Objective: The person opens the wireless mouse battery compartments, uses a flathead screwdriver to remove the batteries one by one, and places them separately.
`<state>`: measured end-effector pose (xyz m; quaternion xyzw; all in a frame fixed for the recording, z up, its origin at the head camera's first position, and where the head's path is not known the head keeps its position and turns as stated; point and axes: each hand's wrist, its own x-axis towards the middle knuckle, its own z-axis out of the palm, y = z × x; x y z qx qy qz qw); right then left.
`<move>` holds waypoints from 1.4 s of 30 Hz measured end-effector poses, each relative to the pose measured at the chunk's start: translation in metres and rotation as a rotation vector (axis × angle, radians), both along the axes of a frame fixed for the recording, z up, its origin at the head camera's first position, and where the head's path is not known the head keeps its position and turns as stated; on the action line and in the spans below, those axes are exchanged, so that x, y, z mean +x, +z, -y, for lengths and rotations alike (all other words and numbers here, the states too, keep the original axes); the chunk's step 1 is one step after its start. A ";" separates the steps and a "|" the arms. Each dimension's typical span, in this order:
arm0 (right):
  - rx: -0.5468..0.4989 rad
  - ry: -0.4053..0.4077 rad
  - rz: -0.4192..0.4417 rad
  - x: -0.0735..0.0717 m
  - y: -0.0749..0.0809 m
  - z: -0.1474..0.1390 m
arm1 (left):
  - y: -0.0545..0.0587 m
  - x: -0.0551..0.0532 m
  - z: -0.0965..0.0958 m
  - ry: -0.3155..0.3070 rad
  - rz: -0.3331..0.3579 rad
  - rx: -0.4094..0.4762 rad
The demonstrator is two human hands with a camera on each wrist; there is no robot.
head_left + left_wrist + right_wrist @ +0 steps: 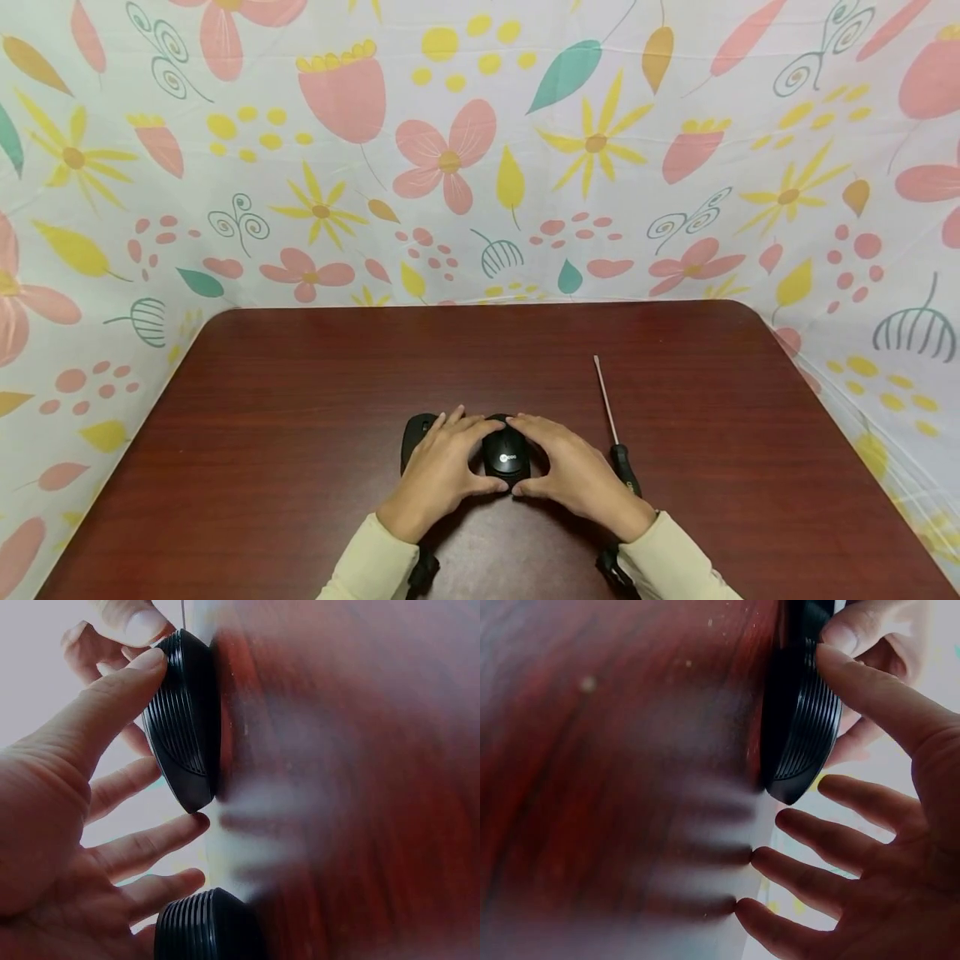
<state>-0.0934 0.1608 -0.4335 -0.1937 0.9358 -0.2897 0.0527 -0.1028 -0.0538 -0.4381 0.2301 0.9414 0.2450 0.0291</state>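
A black computer mouse (506, 454) with a pale logo lies between the two hands at the middle of the table. My left hand (444, 462) grips its left side, thumb at the near end and index finger at the far end. From the other side my right hand (579, 468) holds it the same way. The wrist views show both thumbs against the mouse's ribbed end (178, 712), with the other fingers spread. A second black mouse (415, 437) sits just left of the left hand, partly hidden behind it.
A screwdriver (617, 454) with a black handle and a thin metal shaft lies right of the right hand, its tip pointing away. The dark red-brown table (315, 367) ends at a floral cloth (450, 208) behind and at the sides.
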 end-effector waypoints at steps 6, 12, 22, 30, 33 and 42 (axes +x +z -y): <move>0.051 0.014 -0.003 -0.001 0.000 0.003 | 0.000 0.000 0.000 -0.001 0.006 -0.002; 0.073 0.022 -0.034 -0.002 -0.001 0.004 | 0.001 0.001 0.000 -0.001 0.012 -0.010; -0.047 0.088 -0.041 -0.004 -0.001 -0.001 | 0.001 -0.002 0.003 -0.016 -0.030 0.017; -0.158 0.135 0.001 -0.002 -0.004 -0.003 | 0.003 -0.002 0.007 -0.014 0.000 0.050; -0.189 0.142 -0.001 0.000 -0.003 -0.004 | 0.005 -0.002 0.008 -0.007 0.004 0.084; -0.316 0.093 -0.100 0.007 0.001 -0.004 | 0.012 0.001 0.013 -0.017 -0.016 0.232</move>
